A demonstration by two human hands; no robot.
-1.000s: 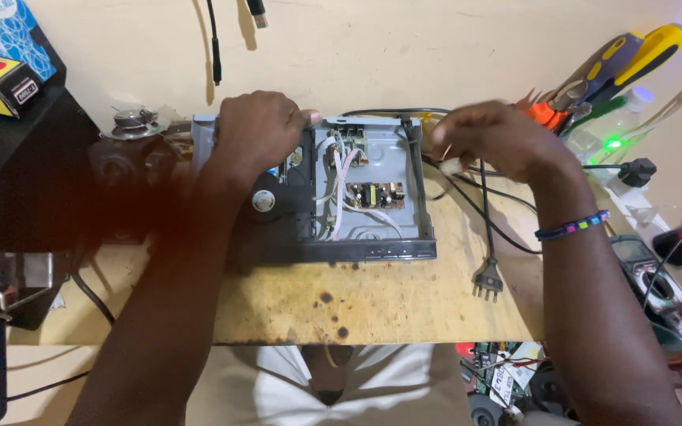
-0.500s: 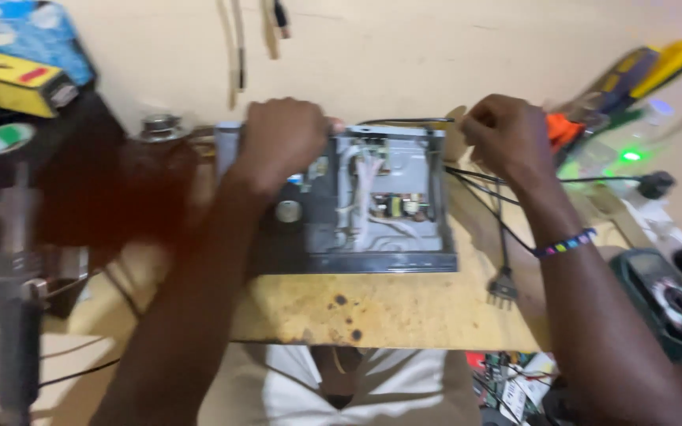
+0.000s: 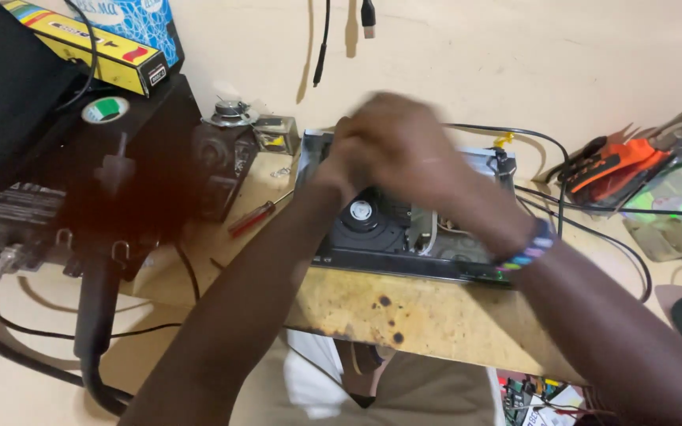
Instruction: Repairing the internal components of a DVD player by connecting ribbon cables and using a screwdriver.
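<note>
The open grey metal disc player box [image 3: 404, 229] sits at the front edge of the stained wooden bench [image 3: 404, 312], with the left hand [image 3: 349, 158] and right hand [image 3: 412, 154] bunched together on top, grip too blurry to tell, so a hard push could tip it off.

We've got both hands, left hand [image 3: 349, 154] and right hand [image 3: 416, 150], over the opened player [image 3: 372, 229] mid-bench (far edge hidden); screwdriver [image 3: 256, 214] lies left, tools [image 3: 613, 170] far right.
</note>
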